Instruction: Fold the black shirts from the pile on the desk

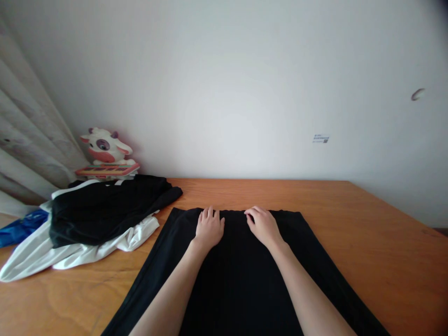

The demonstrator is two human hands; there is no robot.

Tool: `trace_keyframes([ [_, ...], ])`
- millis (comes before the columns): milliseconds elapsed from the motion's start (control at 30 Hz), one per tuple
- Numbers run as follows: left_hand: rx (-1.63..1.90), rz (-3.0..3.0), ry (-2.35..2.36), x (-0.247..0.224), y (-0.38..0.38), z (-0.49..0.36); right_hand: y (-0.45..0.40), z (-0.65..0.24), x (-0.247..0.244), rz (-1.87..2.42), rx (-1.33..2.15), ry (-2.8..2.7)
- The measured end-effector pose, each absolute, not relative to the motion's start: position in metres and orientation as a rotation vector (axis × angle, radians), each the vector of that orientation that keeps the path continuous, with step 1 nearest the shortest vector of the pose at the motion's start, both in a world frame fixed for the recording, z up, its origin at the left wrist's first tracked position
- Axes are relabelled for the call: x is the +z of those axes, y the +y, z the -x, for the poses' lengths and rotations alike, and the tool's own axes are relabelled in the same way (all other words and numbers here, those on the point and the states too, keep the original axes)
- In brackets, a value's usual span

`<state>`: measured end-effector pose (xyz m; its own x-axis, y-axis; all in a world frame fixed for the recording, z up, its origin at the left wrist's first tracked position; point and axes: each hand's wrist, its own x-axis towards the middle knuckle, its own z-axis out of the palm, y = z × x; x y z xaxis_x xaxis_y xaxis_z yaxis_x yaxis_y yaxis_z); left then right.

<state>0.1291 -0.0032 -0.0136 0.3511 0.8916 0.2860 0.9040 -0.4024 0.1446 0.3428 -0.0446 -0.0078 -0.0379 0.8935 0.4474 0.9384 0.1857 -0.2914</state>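
Observation:
A black garment (241, 280) lies spread out on the wooden table, its far edge running straight across in front of me. My left hand (210, 227) rests on the cloth near that edge, left of its middle, palm down with the fingers apart. To the right, my right hand (262, 224) touches the same edge with its fingers bent and drawn together; whether cloth is pinched between them is hidden. Both forearms reach over the garment, which runs out of view at the bottom.
On the left lies a pile with a black garment (105, 210) over a white one (84, 254), beside a blue item (24, 226). Behind it stands a cow-shaped toy keyboard (107, 151). A curtain (31, 116) hangs at the left, and a white wall (224, 93) rises behind the table (378, 242).

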Motion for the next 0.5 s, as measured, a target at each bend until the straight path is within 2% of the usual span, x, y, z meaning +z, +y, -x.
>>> trace_keyframes([
  [167,-0.266,2.579,-1.726,-0.0176,-0.0051,-0.1275,-0.0487,-0.339,-0.0158,1.91,-0.06,-1.886],
  [500,-0.271,2.602,-1.719,-0.0153,0.0,-0.1216,-0.0477,-0.3351,-0.0099,2.448,0.236,-1.758],
])
